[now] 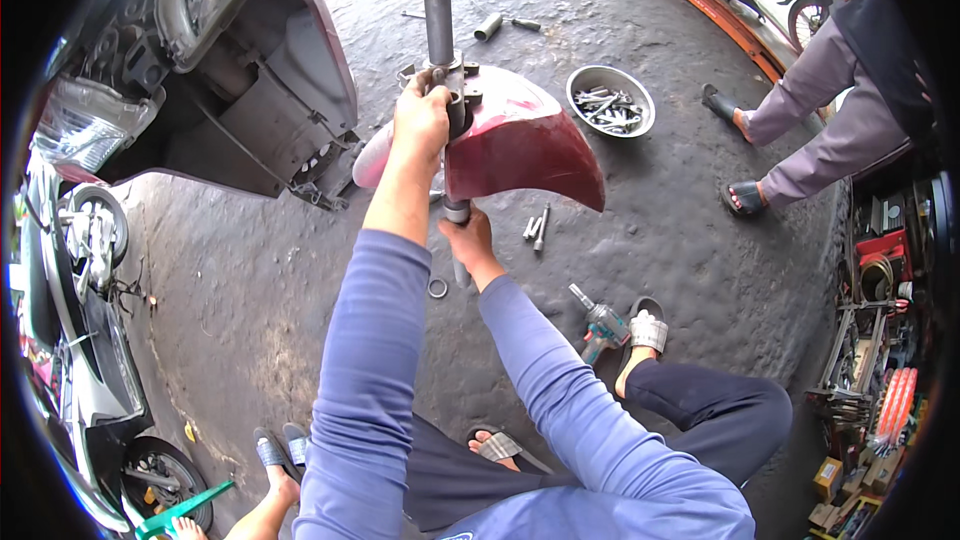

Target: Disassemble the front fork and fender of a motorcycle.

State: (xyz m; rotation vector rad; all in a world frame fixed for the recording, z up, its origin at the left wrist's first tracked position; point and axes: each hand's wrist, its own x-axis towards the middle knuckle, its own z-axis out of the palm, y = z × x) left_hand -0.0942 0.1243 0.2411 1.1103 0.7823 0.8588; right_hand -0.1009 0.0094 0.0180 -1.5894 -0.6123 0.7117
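A motorcycle front fork (439, 10) stands upright before me, its grey metal tube reaching the top of the view. Attached to it is a glossy red front fender (530, 155). My left hand (422, 118) is closed around the bracket at the fork's middle, just left of the fender. Lower down, my right hand (472, 240) wraps round a tube of the fork beneath the fender. A metal ring (437, 288) lies on the floor below my hands. Several sockets (537, 227) lie to the right of my right hand.
A metal bowl (642, 125) of tools sits beyond the fender. A cordless impact wrench (604, 328) lies by my right foot. The motorcycle's red body (300, 50) looms at upper left. Another person (825, 90) stands at right, near a tool shelf (870, 340). A parked motorcycle (90, 340) is at left.
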